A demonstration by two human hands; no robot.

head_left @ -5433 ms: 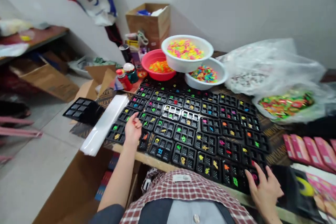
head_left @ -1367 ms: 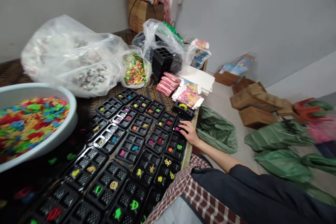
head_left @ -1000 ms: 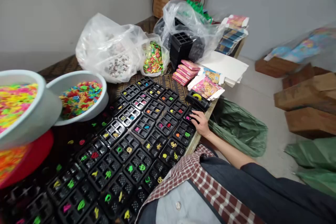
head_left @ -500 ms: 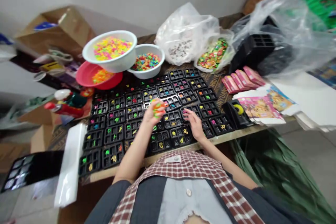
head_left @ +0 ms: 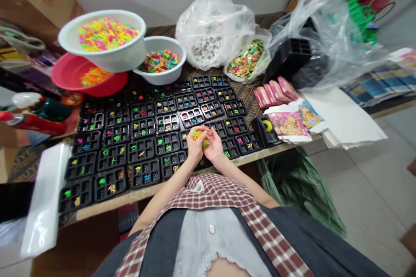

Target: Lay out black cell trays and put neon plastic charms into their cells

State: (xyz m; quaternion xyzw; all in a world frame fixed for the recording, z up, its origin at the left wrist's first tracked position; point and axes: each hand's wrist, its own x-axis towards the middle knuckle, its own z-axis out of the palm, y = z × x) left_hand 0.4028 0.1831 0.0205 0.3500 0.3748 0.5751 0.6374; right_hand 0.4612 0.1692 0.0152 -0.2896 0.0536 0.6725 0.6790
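Note:
My left hand (head_left: 194, 147) is cupped round a small heap of coloured plastic pieces (head_left: 198, 135), orange, green and yellow. My right hand (head_left: 214, 145) has come up against it, fingers curled and pinching at the same heap. Both hands hover over the near middle of a spread of black compartment trays (head_left: 143, 149) that covers the wooden table (head_left: 107, 202). Most tray cells hold one small coloured piece each.
At the back left stand a white bowl (head_left: 107, 58), a smaller white bowl (head_left: 156, 75) and a red bowl (head_left: 69, 80), all with coloured pieces. Clear plastic bags (head_left: 214, 21) lie behind. Pink packets (head_left: 274, 93), printed cards (head_left: 287, 123), white sheets (head_left: 344, 119) and a black tape dispenser (head_left: 264, 130) are right.
My right hand left the trays at the right edge and came to the left hand. The left hand with its pieces drew nearer. My view swung from right back to the middle.

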